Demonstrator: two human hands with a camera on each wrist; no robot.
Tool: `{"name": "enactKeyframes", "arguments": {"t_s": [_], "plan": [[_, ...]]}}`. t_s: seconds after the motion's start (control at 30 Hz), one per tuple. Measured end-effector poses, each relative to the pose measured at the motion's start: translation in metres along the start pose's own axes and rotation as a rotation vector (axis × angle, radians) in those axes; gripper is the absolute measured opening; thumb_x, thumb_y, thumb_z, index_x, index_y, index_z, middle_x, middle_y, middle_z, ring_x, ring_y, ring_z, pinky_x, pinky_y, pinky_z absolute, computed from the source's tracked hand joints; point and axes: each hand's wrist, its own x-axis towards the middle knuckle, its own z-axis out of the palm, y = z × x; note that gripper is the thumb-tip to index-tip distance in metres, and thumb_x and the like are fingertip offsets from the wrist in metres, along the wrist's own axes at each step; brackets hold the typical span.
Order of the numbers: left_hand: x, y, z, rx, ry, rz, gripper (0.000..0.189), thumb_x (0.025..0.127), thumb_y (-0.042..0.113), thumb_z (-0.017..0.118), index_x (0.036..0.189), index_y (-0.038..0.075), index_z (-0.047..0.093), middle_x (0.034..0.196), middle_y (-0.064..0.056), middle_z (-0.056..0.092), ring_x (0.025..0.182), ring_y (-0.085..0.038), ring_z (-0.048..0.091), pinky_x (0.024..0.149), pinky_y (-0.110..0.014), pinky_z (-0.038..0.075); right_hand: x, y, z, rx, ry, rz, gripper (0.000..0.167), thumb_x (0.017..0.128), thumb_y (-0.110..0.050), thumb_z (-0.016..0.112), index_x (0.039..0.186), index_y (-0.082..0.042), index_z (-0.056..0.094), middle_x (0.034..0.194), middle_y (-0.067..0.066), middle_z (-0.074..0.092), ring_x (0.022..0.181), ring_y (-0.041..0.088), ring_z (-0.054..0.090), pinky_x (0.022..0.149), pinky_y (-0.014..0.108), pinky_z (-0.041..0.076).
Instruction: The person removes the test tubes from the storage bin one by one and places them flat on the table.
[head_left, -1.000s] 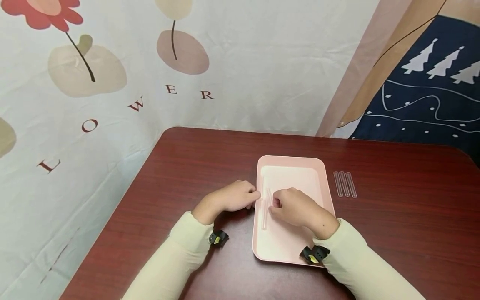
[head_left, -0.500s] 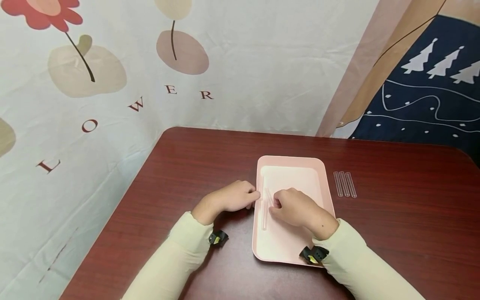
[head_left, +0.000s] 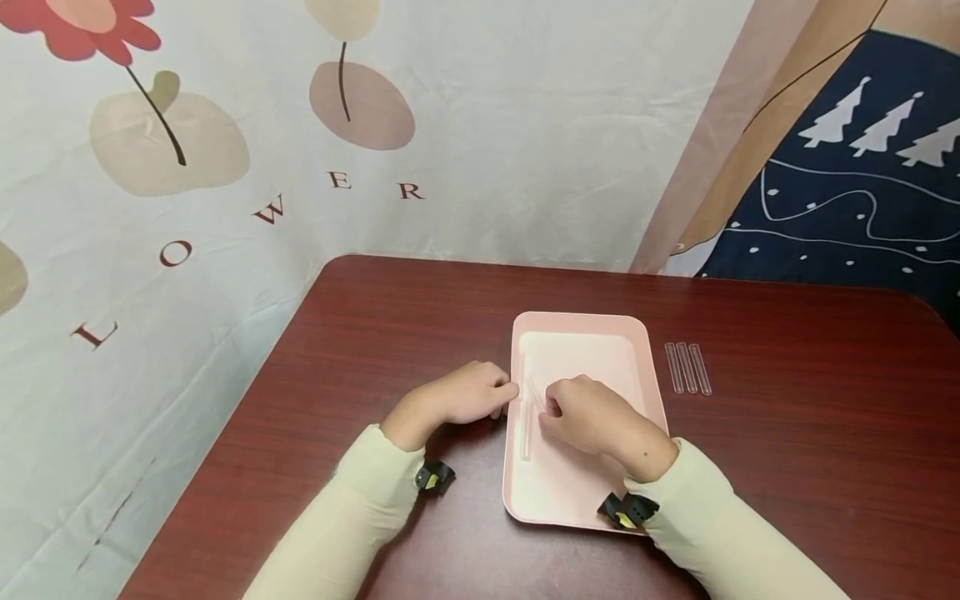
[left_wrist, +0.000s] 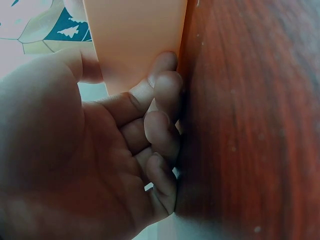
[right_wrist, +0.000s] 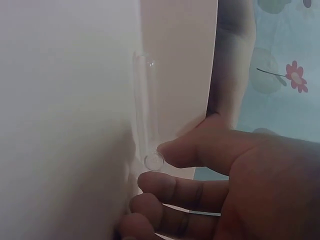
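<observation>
My left hand [head_left: 468,393] holds the left side of the pink tray [head_left: 648,358]. In the left wrist view its thumb lies at the rim and its curled fingers [left_wrist: 167,95] are against the outer wall, by the tabletop. Over the tray floor, my right hand [head_left: 588,417] pinches a clear test tube [head_left: 535,392] by its near end, between thumb and index finger; the tube slants away to the left. Another clear test tube [head_left: 526,442] lies along the tray's left wall, also seen in the right wrist view [right_wrist: 145,100]. A fainter clear tube [head_left: 525,358] lies further back along that wall.
Three clear test tubes [head_left: 688,368] lie side by side on the dark red table [head_left: 810,417], right of the tray. A printed cloth [head_left: 510,142] hangs behind the table's back edge, with a dark blue one [head_left: 840,217] at the right.
The far end of the pinched test tube has swung slightly left, toward the tray's left wall. Both hands keep nearly the same places; the tray has not visibly moved.
</observation>
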Motion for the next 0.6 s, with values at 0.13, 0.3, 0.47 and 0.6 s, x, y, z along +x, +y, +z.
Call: {"name": "enactKeyframes", "arguments": {"t_s": [0.13,0.3,0.47,0.6], "plan": [[-0.001,0.0,0.0,-0.003,0.0,-0.003,0.039,0.093,0.026,0.041,0.063,0.013,0.061,0.056,0.005,0.058,0.054,-0.009,0.054,0.061,-0.026,0.046,-0.001,-0.002,-0.003,-0.001,0.01,0.004,0.025,0.083,-0.013,0.06,0.061,-0.016,0.048,0.058,-0.005,0.044,0.056,0.011,0.042,0.053,0.025,0.033],[-0.001,0.001,0.0,-0.011,-0.003,-0.005,0.038,0.093,0.026,0.042,0.062,0.013,0.061,0.055,0.006,0.057,0.053,-0.009,0.054,0.06,-0.025,0.045,-0.003,-0.004,-0.01,-0.009,0.024,0.009,0.025,0.084,-0.015,0.062,0.062,-0.016,0.051,0.059,-0.003,0.049,0.057,0.013,0.046,0.054,0.027,0.037],[0.0,0.0,0.0,-0.013,-0.003,-0.002,0.038,0.092,0.026,0.042,0.063,0.012,0.062,0.055,0.005,0.057,0.053,-0.009,0.053,0.059,-0.026,0.045,-0.005,-0.004,-0.015,-0.013,0.042,0.01,0.024,0.084,-0.016,0.062,0.063,-0.016,0.052,0.06,-0.003,0.05,0.057,0.013,0.047,0.054,0.027,0.037],[0.0,-0.001,-0.001,-0.019,-0.005,0.0,0.037,0.092,0.026,0.042,0.063,0.012,0.062,0.056,0.003,0.059,0.054,-0.01,0.053,0.06,-0.026,0.045,-0.005,-0.004,-0.019,-0.006,0.069,0.01,0.024,0.085,-0.016,0.062,0.063,-0.016,0.052,0.059,-0.004,0.049,0.056,0.012,0.046,0.053,0.026,0.036]]}}
